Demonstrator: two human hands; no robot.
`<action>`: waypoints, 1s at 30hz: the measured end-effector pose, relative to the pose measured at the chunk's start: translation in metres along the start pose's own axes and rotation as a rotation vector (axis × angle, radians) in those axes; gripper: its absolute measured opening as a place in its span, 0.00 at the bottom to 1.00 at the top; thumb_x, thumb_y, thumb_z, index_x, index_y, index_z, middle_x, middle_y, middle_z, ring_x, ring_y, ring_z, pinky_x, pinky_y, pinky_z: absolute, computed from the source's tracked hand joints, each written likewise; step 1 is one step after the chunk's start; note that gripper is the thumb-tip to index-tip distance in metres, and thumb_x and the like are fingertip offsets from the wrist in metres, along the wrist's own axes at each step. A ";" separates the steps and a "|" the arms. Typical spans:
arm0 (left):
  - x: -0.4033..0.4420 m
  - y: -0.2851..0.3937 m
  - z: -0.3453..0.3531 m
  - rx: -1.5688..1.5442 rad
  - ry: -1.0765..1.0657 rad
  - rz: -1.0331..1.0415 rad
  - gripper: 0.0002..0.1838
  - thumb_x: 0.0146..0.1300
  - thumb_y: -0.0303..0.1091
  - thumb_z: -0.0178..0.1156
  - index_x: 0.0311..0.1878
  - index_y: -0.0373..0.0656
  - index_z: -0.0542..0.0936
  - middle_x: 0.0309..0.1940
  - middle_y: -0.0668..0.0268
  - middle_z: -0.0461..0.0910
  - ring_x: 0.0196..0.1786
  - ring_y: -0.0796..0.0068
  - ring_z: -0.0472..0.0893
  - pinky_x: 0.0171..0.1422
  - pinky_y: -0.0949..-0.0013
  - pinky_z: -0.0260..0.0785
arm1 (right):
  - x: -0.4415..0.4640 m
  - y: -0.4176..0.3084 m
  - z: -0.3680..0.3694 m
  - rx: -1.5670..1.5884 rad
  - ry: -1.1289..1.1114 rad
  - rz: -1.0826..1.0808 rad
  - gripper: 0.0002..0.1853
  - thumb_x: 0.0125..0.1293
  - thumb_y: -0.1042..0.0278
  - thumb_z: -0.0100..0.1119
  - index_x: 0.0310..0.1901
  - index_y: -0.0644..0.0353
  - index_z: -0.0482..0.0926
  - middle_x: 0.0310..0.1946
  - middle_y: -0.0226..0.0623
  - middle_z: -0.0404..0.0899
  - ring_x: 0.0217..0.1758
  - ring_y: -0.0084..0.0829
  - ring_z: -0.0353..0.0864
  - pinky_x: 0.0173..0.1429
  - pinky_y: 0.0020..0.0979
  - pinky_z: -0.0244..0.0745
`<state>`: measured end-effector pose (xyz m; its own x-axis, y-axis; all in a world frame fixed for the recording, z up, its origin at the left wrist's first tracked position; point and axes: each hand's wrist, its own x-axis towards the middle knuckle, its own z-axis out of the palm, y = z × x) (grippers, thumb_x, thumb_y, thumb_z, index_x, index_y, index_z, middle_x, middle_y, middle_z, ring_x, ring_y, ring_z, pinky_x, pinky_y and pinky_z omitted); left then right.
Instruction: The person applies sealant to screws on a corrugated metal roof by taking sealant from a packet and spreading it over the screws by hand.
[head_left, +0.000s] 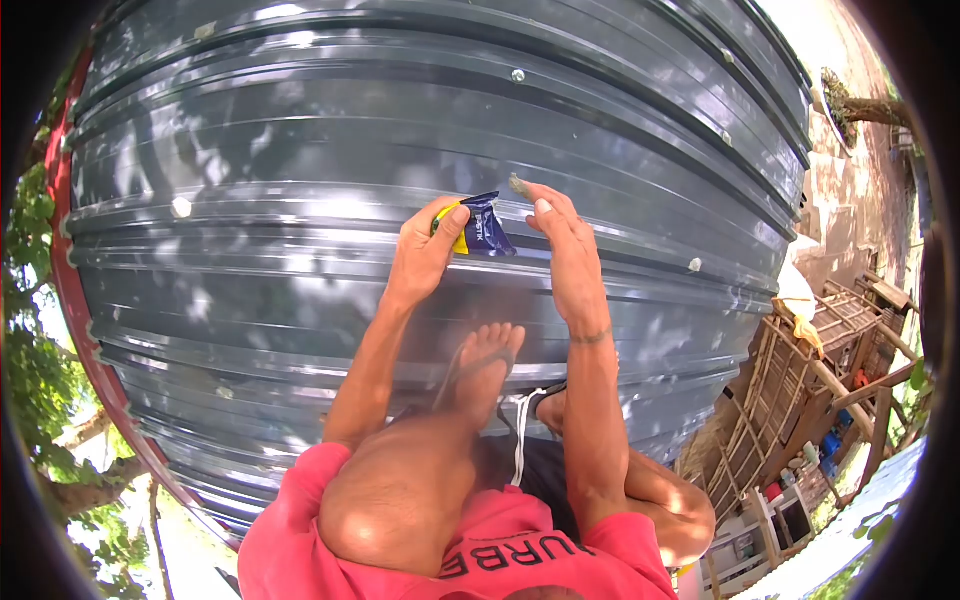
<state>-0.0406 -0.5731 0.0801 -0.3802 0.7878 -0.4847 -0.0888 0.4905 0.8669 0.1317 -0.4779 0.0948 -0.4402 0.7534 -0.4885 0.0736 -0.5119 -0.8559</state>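
My left hand (428,250) grips a small blue and yellow packet (487,226) with white letters that seem to end in "STIK". The thumb lies across its yellow end, and the blue end looks crumpled and points right. To the right of the packet, and apart from it, is my right hand (570,245), its fingers close together and pointing up and left. A grey-green lump of putty-like stuff (517,185) is at its fingertips; how it is pinched is partly hidden. Both hands are above a dark grey ribbed metal roof (330,150).
Screw heads, one with a bare washer (517,76) and others under pale blobs (181,207), dot the roof. A red edge trim (75,260) runs along the left, with trees beyond. My sandalled foot (485,365) rests on the sheets. Down right are a bamboo frame (775,400) and ground.
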 end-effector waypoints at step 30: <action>0.009 0.001 0.001 0.052 0.089 0.143 0.17 0.74 0.42 0.64 0.51 0.35 0.83 0.33 0.62 0.83 0.38 0.79 0.79 0.47 0.72 0.73 | 0.008 0.017 0.018 0.512 -0.080 0.228 0.19 0.75 0.62 0.54 0.59 0.66 0.80 0.57 0.36 0.81 0.65 0.29 0.72 0.71 0.37 0.64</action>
<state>-0.0436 -0.5653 0.0769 -0.4656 0.8159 -0.3429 0.0191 0.3966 0.9178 0.1135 -0.4878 0.0788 -0.5315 0.5768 -0.6203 -0.2603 -0.8081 -0.5285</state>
